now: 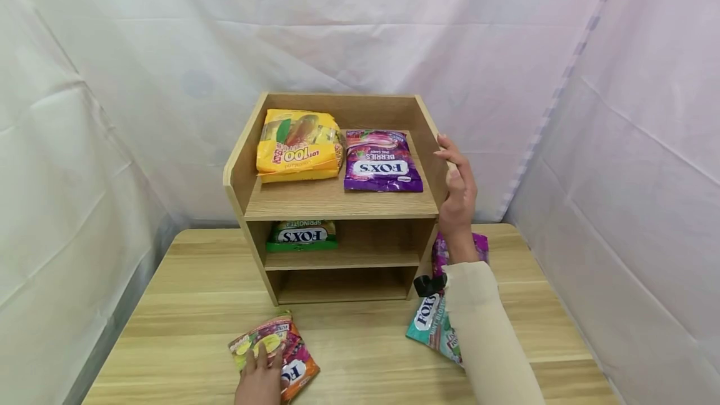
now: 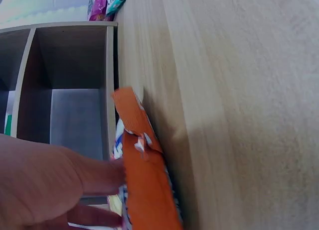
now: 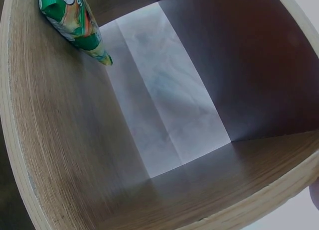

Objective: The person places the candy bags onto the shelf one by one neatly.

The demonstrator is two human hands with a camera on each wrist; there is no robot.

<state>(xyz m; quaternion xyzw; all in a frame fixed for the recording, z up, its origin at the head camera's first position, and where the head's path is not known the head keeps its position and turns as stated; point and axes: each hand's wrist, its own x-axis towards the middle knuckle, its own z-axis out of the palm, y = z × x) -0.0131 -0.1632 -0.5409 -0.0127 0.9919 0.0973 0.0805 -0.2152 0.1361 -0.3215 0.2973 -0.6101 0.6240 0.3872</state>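
Observation:
My left hand (image 1: 260, 380) lies on a multicoloured Fox's candy bag (image 1: 300, 370) on the table, fingers spread over its upper face. In the left wrist view, the fingertips touch one face of this bag (image 2: 147, 180), its orange edge toward the camera. My right hand (image 1: 458, 189) is raised against the outer right side of a small wooden shelf (image 1: 337, 208), fingertips at the panel's top edge. The right wrist view looks into a shelf compartment, with a green candy bag (image 3: 75, 26) inside and a bit of a finger outside the panel.
On the shelf's top lie a yellow candy bag (image 1: 298, 149) and a purple Fox's bag (image 1: 382, 161). A green Fox's bag (image 1: 302, 236) sits in the middle compartment. Right of the shelf, a teal Fox's bag (image 1: 427, 324) and a purple bag (image 1: 480, 244) are partly behind my right forearm.

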